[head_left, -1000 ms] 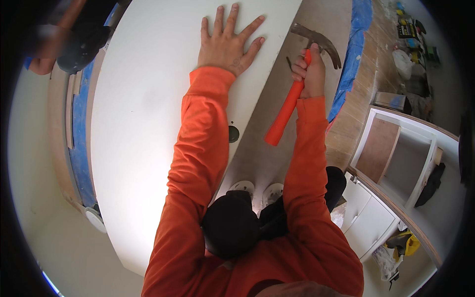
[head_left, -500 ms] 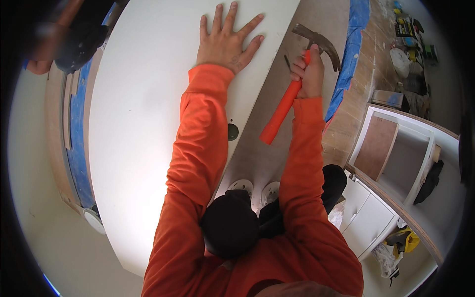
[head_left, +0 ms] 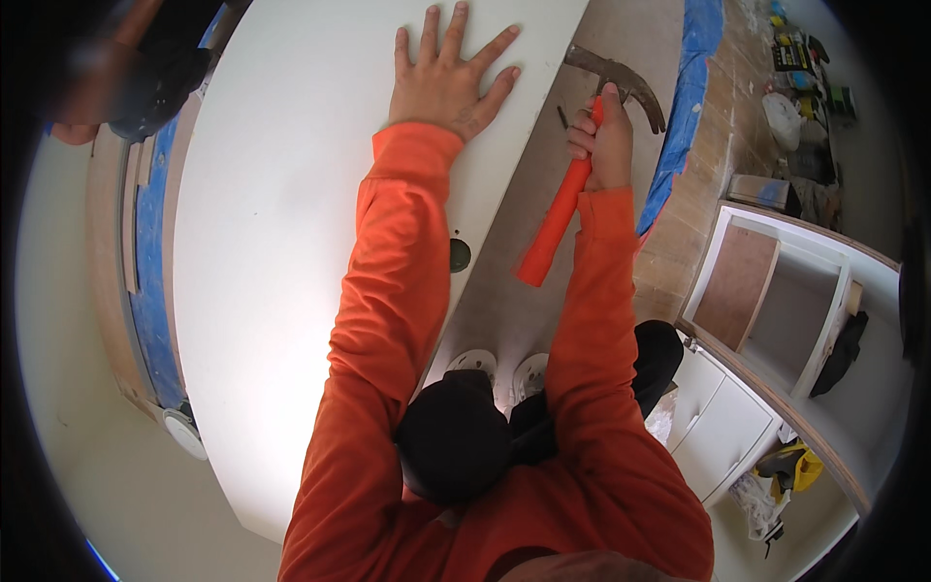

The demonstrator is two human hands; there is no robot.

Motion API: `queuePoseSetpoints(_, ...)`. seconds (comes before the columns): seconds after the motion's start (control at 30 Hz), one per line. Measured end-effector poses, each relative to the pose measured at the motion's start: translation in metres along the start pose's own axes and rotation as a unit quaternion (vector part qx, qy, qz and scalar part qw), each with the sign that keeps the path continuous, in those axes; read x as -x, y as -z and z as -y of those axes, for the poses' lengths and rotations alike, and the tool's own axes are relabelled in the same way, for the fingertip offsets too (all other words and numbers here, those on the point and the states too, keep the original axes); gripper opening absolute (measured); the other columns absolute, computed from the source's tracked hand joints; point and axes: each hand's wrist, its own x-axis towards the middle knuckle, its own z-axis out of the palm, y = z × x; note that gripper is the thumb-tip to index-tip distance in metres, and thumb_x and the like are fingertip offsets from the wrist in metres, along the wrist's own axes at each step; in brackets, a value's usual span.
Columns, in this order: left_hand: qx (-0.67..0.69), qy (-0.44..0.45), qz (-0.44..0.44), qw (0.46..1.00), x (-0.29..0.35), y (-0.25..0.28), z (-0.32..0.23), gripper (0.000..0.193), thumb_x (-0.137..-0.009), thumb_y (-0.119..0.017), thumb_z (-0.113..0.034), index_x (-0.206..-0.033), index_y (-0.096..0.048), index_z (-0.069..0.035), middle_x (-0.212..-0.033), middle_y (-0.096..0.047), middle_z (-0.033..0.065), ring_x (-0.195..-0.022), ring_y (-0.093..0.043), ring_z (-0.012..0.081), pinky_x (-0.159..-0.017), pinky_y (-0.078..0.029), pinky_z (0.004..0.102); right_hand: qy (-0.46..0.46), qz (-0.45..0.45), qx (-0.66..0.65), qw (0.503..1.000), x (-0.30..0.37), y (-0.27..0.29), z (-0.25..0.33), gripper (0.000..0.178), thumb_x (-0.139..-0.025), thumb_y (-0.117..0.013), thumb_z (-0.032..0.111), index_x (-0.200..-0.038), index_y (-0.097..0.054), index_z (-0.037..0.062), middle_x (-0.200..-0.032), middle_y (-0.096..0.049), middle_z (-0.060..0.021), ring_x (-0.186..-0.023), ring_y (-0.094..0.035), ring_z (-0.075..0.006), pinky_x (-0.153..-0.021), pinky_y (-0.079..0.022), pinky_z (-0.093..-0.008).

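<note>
Head view: left hand (head_left: pixel 436 87) is flat on the white panel (head_left: pixel 276 194), fingers fanned wide, nothing gripped. Right hand (head_left: pixel 609 141) is wrapped round the orange handle of the hammer (head_left: pixel 570 184), choked up close under the head, thumb laid along the top; handle butt slants back toward the wearer. Hammer is at the panel's right edge, striking face toward the edge, claw turned away to the right. Can't tell if face and edge touch. Thin dark piece (head_left: pixel 562 116) just beside the right fingers; can't tell what it is or what it's fixed to. Round dark hole (head_left: pixel 460 255) in the panel near the same edge, by the left sleeve.

How to handle it, my judgement: the high grip suits short, controlled taps; for more force, a hold lower on the handle would serve better. Face should meet the edge squarely, as a skewed hit would likely chip or dent the white finish. Left palm looks well placed for bracing, with weight spread, but the thumb is the part nearest the edge, so tucking it further in would be safer. Claw side needs swing room from the blue strip (head_left: pixel 700 87). Shoes (head_left: pixel 472 362) sit near the panel edge, so a dropped hammer is a risk. A co-worker's hand (head_left: pixel 76 134), blurred, is at upper left; worth a check before any hard blow.
</note>
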Motion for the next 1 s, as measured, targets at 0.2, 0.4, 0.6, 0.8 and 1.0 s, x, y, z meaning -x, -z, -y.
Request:
queuePoseSetpoints(0.2, 0.000, 0.001, 0.001, 1.000, 0.000, -0.001, 0.001, 0.053, -0.098, -0.033, -0.051, -0.148, -0.034, -0.033, -0.156, -0.023, 0.0189, -0.144, -0.018, 0.0406, -0.115, -0.013, 0.0585, 0.021, -0.015, 0.031, 0.999, 0.005, -0.008, 0.008, 0.036, -0.097, -0.050, 0.045, -0.089, -0.045, 0.0103, -0.061, -0.037, 0.0032, -0.044, -0.030, -0.0054, -0.040, -0.026, -0.0220)
queuePoseSetpoints(0.4, -0.008, 0.001, 0.002, 1.000, 0.002, -0.001, 0.002, 0.054, -0.098, -0.033, -0.051, -0.148, -0.034, -0.032, -0.156, -0.023, 0.0183, -0.144, -0.018, 0.0404, -0.115, -0.013, 0.0582, 0.018, 0.005, 0.072, 0.997, 0.004, -0.004, 0.011, 0.038, -0.095, -0.051, 0.046, -0.089, -0.044, 0.0090, -0.062, -0.039, 0.0016, -0.045, -0.032, -0.0067, -0.042, -0.028, -0.0246)
queuePoseSetpoints(0.6, 0.002, 0.006, 0.006, 1.000, 0.002, -0.001, 0.001, 0.054, -0.098, -0.033, -0.051, -0.148, -0.034, -0.032, -0.156, -0.022, 0.0180, -0.145, -0.016, 0.0386, -0.116, -0.011, 0.0570, 0.012, 0.021, 0.070, 0.997, -0.001, -0.001, 0.015, 0.039, -0.095, -0.052, 0.047, -0.090, -0.043, 0.0093, -0.062, -0.039, 0.0018, -0.045, -0.032, -0.0068, -0.042, -0.029, -0.0244)
queuePoseSetpoints(0.8, 0.002, 0.006, 0.003, 1.000, 0.003, -0.004, 0.001, 0.053, -0.098, -0.033, -0.051, -0.148, -0.034, -0.033, -0.156, -0.023, 0.0180, -0.145, -0.017, 0.0386, -0.116, -0.012, 0.0566, -0.002, 0.005, 0.055, 0.998, 0.014, -0.003, 0.005, 0.038, -0.096, -0.050, 0.047, -0.088, -0.043, 0.0104, -0.061, -0.037, 0.0027, -0.044, -0.031, -0.0059, -0.041, -0.027, -0.0230)
queuePoseSetpoints(1.0, -0.002, 0.001, -0.004, 1.000, 0.004, -0.006, 0.002, 0.053, -0.098, -0.035, -0.051, -0.148, -0.034, -0.033, -0.155, -0.024, 0.0185, -0.144, -0.018, 0.0396, -0.115, -0.013, 0.0574, -0.020, -0.007, 0.034, 0.999, 0.032, -0.003, -0.010, 0.037, -0.097, -0.049, 0.047, -0.089, -0.046, 0.0114, -0.061, -0.036, 0.0041, -0.044, -0.029, -0.0042, -0.038, -0.025, -0.0208)
